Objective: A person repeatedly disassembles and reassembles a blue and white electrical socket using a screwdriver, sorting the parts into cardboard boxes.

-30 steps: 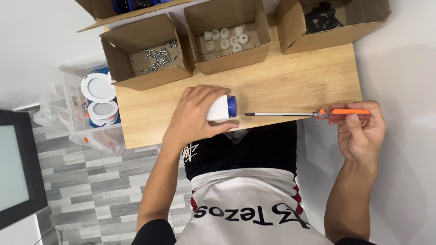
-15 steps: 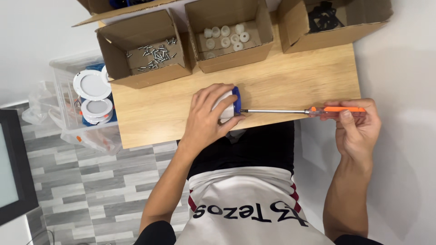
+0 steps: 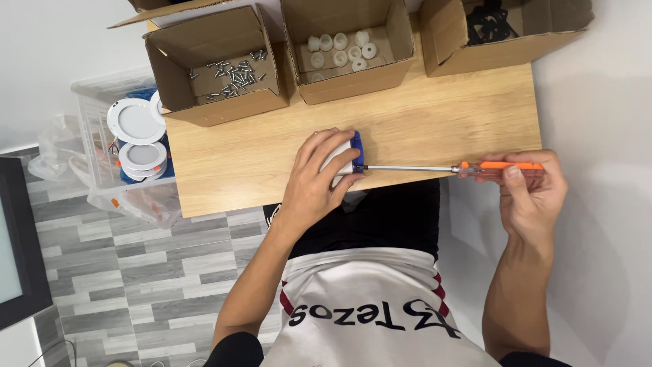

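Note:
My left hand (image 3: 318,178) is clasped over a small white and blue fitting (image 3: 348,153) and presses it against the near edge of the wooden table (image 3: 435,122). My right hand (image 3: 528,191) grips the orange handle of a long screwdriver (image 3: 499,165). Its thin metal shaft runs level to the left, and the tip meets the blue side of the fitting. Most of the fitting is hidden under my fingers.
Three open cardboard boxes stand along the far edge: one with several screws (image 3: 234,71), one with several white round caps (image 3: 341,51), one with black parts (image 3: 490,24). A clear bin (image 3: 92,129) with round white lamp discs (image 3: 134,121) sits left of the table.
The left hand turned the fitting so its blue end faces right. The screwdriver tip, first apart from it, now touches it. The view shifted slightly.

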